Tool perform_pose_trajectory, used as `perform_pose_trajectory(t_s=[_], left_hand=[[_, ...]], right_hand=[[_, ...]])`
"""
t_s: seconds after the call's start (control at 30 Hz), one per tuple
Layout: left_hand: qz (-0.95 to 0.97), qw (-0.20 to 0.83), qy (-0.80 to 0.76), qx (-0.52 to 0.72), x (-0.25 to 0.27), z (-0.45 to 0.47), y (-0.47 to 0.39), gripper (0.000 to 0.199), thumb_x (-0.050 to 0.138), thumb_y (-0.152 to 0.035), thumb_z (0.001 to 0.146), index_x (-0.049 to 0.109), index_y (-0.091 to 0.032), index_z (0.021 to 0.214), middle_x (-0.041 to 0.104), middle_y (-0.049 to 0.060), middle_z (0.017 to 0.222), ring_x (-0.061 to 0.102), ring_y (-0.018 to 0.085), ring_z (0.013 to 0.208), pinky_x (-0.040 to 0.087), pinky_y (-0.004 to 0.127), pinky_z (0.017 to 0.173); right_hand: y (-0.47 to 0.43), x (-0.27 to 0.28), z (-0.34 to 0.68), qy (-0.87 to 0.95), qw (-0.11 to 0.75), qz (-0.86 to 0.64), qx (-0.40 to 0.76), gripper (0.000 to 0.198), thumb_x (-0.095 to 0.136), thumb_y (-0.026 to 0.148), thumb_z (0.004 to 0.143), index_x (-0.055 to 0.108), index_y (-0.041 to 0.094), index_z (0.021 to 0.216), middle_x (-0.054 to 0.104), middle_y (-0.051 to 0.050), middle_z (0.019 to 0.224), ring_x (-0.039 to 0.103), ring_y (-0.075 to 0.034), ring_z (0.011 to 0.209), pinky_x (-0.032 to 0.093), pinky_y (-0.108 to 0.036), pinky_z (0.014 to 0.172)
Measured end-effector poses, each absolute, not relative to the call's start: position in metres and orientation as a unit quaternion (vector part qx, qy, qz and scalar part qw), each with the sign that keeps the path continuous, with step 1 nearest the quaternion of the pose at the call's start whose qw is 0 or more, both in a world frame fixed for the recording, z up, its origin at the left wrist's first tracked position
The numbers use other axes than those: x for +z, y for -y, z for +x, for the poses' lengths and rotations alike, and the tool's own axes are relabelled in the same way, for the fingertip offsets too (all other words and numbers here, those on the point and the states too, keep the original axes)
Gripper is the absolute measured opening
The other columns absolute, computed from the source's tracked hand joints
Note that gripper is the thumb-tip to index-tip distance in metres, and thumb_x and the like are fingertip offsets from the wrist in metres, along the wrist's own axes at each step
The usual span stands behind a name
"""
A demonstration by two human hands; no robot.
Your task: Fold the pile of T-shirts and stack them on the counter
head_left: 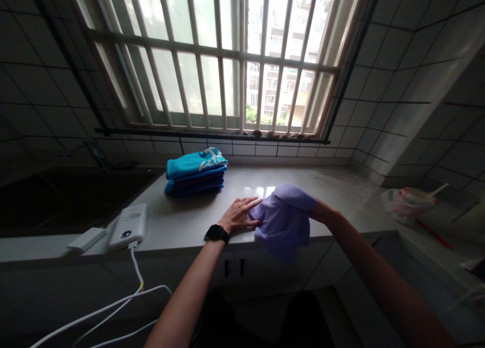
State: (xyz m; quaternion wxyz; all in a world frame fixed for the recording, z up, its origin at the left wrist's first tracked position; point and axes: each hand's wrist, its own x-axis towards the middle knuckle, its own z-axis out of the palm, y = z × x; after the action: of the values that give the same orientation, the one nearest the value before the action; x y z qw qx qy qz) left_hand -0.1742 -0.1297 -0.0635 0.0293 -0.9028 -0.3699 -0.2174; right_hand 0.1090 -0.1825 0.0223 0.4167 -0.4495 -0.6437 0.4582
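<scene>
A crumpled light-purple cloth [282,216] lies partly on the white counter, its lower end hanging over the front edge. From the left, my left hand [239,214], with a black watch on the wrist, lies low over the counter. Its fingers are apart and stretched toward the cloth, the tips touching its left edge. My right hand [321,211] reaches in at the cloth's right side. Fabric is draped over its fingers and hides them, so their grip does not show. Behind my left hand sits a stack of folded blue and dark garments [197,171], a turquoise one on top.
A white power bank [129,227] with a cable plugged in stands near the counter's front edge, beside a small white box [87,239]. The dark sink [76,201] is on the left. A plastic bag [409,204] sits at the right. A barred window is behind.
</scene>
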Motion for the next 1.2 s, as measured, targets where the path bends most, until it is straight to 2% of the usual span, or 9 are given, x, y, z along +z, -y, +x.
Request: perform_pose_trajectory(t_s=[0.17,0.27,0.47,0.6,0.7,0.83,0.9,1.07,1.2], left_hand=[[-0.898,0.056,0.380,-0.216,-0.064,-0.173,0.127,0.029,0.050,-0.015,0.094,0.069,-0.024,0.114,0.067,0.009,0.134,0.062,0.024,0.122,0.046,0.041,0.103],[-0.816,0.113,0.486,-0.292,-0.062,-0.176,0.127,0.025,0.046,-0.014,0.095,0.068,-0.021,0.107,0.071,0.014,0.117,0.065,0.028,0.111,0.046,0.045,0.100],[-0.683,0.147,0.626,-0.348,-0.063,-0.182,0.122,0.022,0.043,-0.019,0.095,0.063,-0.016,0.103,0.067,0.020,0.109,0.062,0.035,0.105,0.044,0.048,0.094],[-0.689,0.135,0.621,-0.349,-0.067,-0.179,0.119,0.027,0.041,-0.020,0.095,0.061,-0.014,0.114,0.067,0.020,0.112,0.062,0.035,0.108,0.045,0.047,0.093],[-0.756,0.108,0.556,-0.329,-0.069,-0.176,0.119,0.036,0.051,-0.029,0.094,0.057,-0.017,0.127,0.067,0.017,0.122,0.062,0.032,0.113,0.046,0.045,0.096],[-0.837,0.053,0.476,-0.262,-0.071,-0.174,0.121,0.048,0.061,-0.034,0.089,0.056,-0.021,0.135,0.070,0.012,0.125,0.065,0.028,0.114,0.045,0.043,0.101],[-0.852,0.050,0.462,-0.240,-0.071,-0.174,0.121,0.039,0.060,-0.030,0.090,0.061,-0.021,0.128,0.073,0.010,0.116,0.067,0.026,0.107,0.044,0.042,0.101],[-0.804,0.122,0.500,-0.299,-0.066,-0.176,0.124,0.024,0.042,-0.025,0.102,0.063,-0.019,0.113,0.072,0.011,0.100,0.066,0.026,0.099,0.043,0.041,0.095],[-0.773,0.153,0.535,-0.306,-0.062,-0.176,0.125,0.028,0.037,-0.021,0.103,0.060,-0.017,0.118,0.070,0.012,0.098,0.064,0.028,0.096,0.042,0.042,0.093]], right_hand=[[0.164,0.022,0.117,0.587,0.499,-0.447,0.454,0.033,0.056,0.050,0.086,0.073,0.022,0.092,0.074,-0.008,0.090,0.068,-0.026,0.093,0.057,-0.040,0.083],[0.140,0.018,0.133,0.564,0.530,-0.518,0.364,0.037,0.045,0.043,0.091,0.073,0.018,0.090,0.074,-0.009,0.086,0.069,-0.027,0.089,0.056,-0.039,0.083],[0.121,0.014,0.180,0.586,0.319,-0.735,0.122,0.033,0.046,0.023,0.092,0.077,0.013,0.093,0.073,-0.017,0.105,0.067,-0.032,0.107,0.049,-0.036,0.094],[0.139,-0.001,0.168,0.654,0.292,-0.697,-0.036,0.046,0.040,0.014,0.094,0.065,0.010,0.132,0.061,-0.020,0.134,0.061,-0.027,0.122,0.044,-0.035,0.105],[0.160,-0.018,0.139,0.779,0.201,-0.593,-0.019,0.048,0.050,0.027,0.097,0.055,0.015,0.143,0.061,-0.017,0.138,0.059,-0.027,0.124,0.046,-0.037,0.104],[0.182,-0.030,0.107,0.828,0.067,-0.556,-0.003,0.031,0.060,0.033,0.095,0.071,0.019,0.121,0.068,-0.014,0.125,0.062,-0.029,0.116,0.046,-0.037,0.098],[0.186,-0.025,0.103,0.833,0.076,-0.548,0.007,0.025,0.055,0.029,0.099,0.076,0.019,0.106,0.071,-0.012,0.115,0.064,-0.026,0.109,0.045,-0.034,0.096],[0.180,0.011,0.118,0.848,0.107,-0.472,0.218,0.042,0.043,0.042,0.104,0.076,0.020,0.092,0.074,-0.006,0.097,0.067,-0.021,0.087,0.049,-0.028,0.080],[0.174,0.030,0.123,0.763,0.206,-0.606,0.090,0.042,0.038,0.036,0.105,0.075,0.016,0.099,0.073,-0.012,0.106,0.065,-0.024,0.098,0.046,-0.032,0.088]])
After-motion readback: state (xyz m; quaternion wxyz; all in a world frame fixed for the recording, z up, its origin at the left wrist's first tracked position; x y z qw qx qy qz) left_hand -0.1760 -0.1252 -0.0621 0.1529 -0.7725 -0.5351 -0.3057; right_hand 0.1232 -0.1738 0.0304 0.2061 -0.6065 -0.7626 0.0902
